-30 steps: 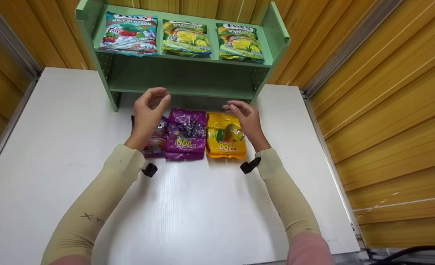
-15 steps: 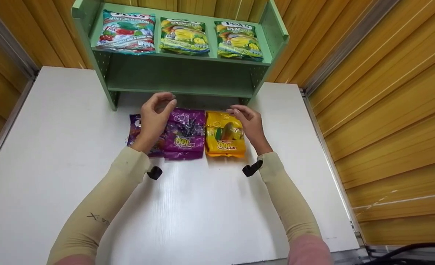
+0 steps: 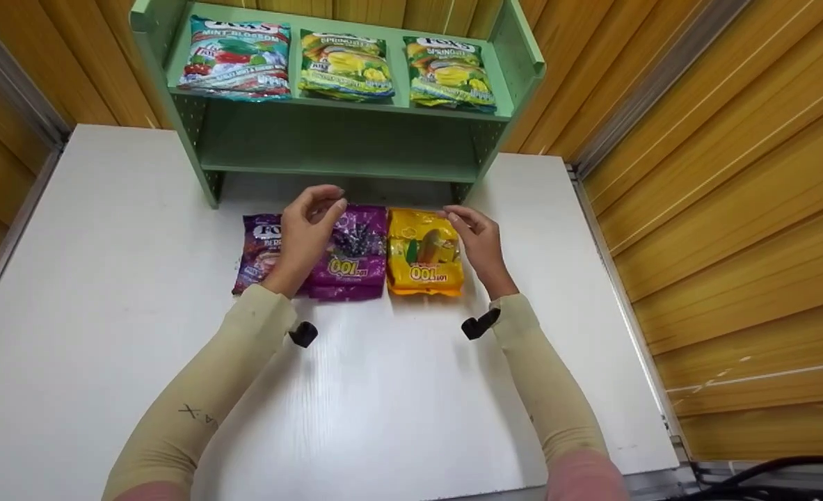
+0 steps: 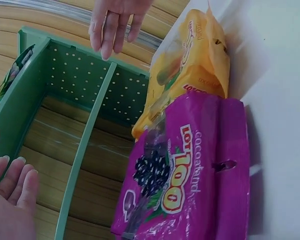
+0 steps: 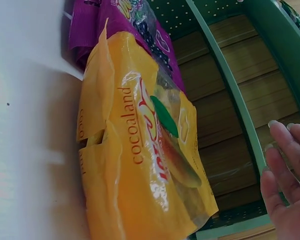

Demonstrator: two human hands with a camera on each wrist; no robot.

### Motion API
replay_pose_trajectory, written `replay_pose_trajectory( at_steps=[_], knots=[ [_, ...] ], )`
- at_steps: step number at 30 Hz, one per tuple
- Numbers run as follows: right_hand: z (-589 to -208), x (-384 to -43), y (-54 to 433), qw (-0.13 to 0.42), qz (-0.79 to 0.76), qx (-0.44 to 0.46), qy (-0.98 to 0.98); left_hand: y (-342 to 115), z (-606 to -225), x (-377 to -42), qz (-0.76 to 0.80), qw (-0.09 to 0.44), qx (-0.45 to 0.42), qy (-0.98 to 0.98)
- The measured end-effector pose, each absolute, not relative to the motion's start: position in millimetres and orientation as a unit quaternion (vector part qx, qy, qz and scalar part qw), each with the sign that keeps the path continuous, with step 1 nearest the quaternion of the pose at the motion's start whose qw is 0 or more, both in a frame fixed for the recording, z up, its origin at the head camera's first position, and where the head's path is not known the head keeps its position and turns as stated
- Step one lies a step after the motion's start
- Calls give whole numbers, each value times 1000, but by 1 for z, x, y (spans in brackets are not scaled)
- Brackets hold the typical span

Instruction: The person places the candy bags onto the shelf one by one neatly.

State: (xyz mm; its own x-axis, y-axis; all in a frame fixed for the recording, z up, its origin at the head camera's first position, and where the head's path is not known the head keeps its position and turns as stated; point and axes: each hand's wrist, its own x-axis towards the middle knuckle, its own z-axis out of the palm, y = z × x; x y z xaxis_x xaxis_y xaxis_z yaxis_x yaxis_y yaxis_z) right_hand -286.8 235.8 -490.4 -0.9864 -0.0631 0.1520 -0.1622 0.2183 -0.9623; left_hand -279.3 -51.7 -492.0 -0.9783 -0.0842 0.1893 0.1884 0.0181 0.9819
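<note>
Three candy bags lie side by side on the white table: a dark purple Fox's bag [image 3: 257, 254], a bright purple Lot 100 bag [image 3: 348, 261] with dark berries pictured, and a yellow Lot 100 bag [image 3: 424, 257] with a mango. My left hand [image 3: 307, 233] hovers over the two purple bags, fingers loosely bent and holding nothing; it hides part of both. Beside the yellow bag's upper right corner is my right hand [image 3: 481, 240], also holding nothing. In the right wrist view, a gap separates my right fingers [image 5: 290, 155] from the yellow bag.
Behind the bags stands a green shelf [image 3: 341, 170]. Its top tier carries a teal Mint Blossom bag [image 3: 237, 59] and two yellow-green bags, one in the middle [image 3: 347, 66] and one at the right [image 3: 451, 73]. Wood-patterned walls [image 3: 724, 229] enclose the table [image 3: 383, 403].
My left hand has shifted right and nearer to me, uncovering more of the dark purple bag. My right hand has moved slightly right and nearer. The bags stay where they lie.
</note>
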Motion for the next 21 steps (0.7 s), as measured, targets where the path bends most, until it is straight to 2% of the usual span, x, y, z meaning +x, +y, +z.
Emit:
replay_pose_trajectory(
  at_steps=[15,21],
  knots=[
    [-538,-297,260,47,610,0,-791,-30,-508,-276,-702,52,-24,-710],
    [-547,-296,263,26,638,-21,-770,-23,-515,-275,-705,41,-17,-708]
  ],
)
